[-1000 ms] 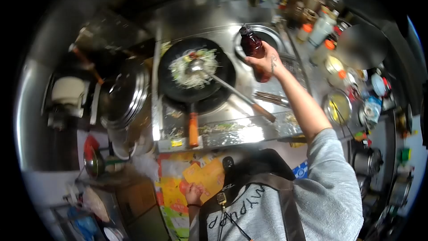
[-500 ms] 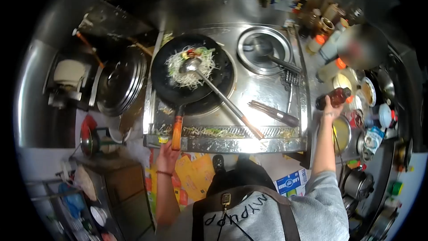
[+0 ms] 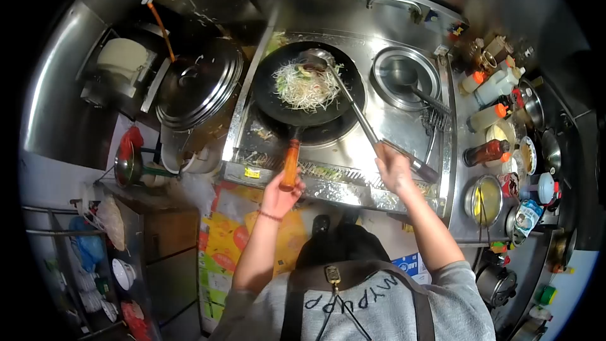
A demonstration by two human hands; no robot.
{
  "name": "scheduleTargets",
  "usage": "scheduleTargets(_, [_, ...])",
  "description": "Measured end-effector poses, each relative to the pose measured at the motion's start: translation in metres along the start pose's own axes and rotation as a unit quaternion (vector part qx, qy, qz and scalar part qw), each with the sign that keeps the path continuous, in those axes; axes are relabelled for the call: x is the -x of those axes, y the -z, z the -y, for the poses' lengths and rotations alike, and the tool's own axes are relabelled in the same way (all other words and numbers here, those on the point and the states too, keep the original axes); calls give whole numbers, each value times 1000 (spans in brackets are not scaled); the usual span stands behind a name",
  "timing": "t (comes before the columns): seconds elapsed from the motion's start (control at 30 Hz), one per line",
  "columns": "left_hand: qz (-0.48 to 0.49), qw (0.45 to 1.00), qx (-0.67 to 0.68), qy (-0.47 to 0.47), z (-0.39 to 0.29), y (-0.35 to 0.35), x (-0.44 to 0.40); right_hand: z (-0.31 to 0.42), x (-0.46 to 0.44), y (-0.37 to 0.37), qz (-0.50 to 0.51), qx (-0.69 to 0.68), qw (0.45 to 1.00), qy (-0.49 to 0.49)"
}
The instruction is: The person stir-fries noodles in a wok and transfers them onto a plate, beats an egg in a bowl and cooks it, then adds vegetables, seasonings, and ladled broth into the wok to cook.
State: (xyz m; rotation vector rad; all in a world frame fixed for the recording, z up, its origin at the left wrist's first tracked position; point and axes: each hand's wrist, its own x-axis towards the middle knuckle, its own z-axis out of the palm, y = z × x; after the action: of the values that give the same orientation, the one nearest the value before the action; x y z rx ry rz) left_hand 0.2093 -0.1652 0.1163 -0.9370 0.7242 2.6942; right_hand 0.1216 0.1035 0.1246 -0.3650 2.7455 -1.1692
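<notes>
My left hand point(image 3: 281, 195) is closed round the orange wooden handle of a black wok point(image 3: 270, 98) on the stove. Pale shredded vegetables point(image 3: 307, 87) lie in the wok with a few darker bits. My right hand point(image 3: 394, 168) grips the wooden end of a long metal ladle point(image 3: 359, 112), whose bowl rests at the far side of the wok, by the vegetables. The dark red bottle point(image 3: 487, 152) stands or lies among the containers on the right counter, apart from both hands.
Right of the wok, a second ladle point(image 3: 402, 74) lies in a round metal pan point(image 3: 382, 96). A large lidded pot point(image 3: 198, 91) stands left. Sauce bottles and a metal bowl point(image 3: 483, 221) with yellow liquid line the right counter. Steel stove edge point(image 3: 341, 192) is before me.
My right hand has let go of the red bottle at the right and taken hold of the ladle. My left hand has closed round the wok handle. The ladle's bowl has moved toward the wok's far side.
</notes>
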Motion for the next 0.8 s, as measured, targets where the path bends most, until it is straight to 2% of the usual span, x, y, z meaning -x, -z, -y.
scheduleTargets(0.03, [5,994,99,53,-5,-4,-4,-5,-3,-18,-7,40,999,22])
scheduleTargets(0.07, [8,993,107,55,-5,2,-12,1,-2,-29,27,1,998,55])
scheduleTargets(0.13, [121,990,-12,68,-12,23,-34,-17,4,-45,70,93,990,77])
scheduleTargets(0.17, [126,990,-9,66,-18,22,-26,-12,26,-26,59,174,976,117])
scheduleTargets(0.23, [101,993,-47,32,-27,14,12,-2,76,29,35,276,957,82])
scheduleTargets(0.33, [136,987,-43,77,-41,10,58,-10,112,94,34,263,954,137])
scheduleTargets(0.37, [154,983,-46,91,-44,11,66,-7,97,95,56,250,960,114])
scheduleTargets(0.4, [83,993,-40,68,-43,6,57,-4,83,97,76,236,964,90])
scheduleTargets(0.43, [133,986,-25,94,-44,15,34,0,68,98,96,224,968,65])
scheduleTargets(0.47, [138,985,-14,98,-43,12,17,-4,48,87,68,200,973,97])
scheduleTargets(0.5, [125,989,-39,75,-37,18,3,32,29,82,159,241,956,-48])
scheduleTargets(0.53, [127,988,-38,79,-26,30,3,11,21,63,62,193,978,57])
scheduleTargets(0.63, [169,980,-32,100,-15,50,42,40,37,63,-5,140,990,18])
scheduleTargets(0.7, [158,981,-68,92,-22,28,63,35,68,78,3,-1,1000,-7])
scheduleTargets(0.77, [97,989,-100,48,-23,8,51,24,95,61,26,-263,960,-89])
scheduleTargets(0.8, [88,990,-66,87,-32,-6,34,19,108,52,22,-380,915,-133])
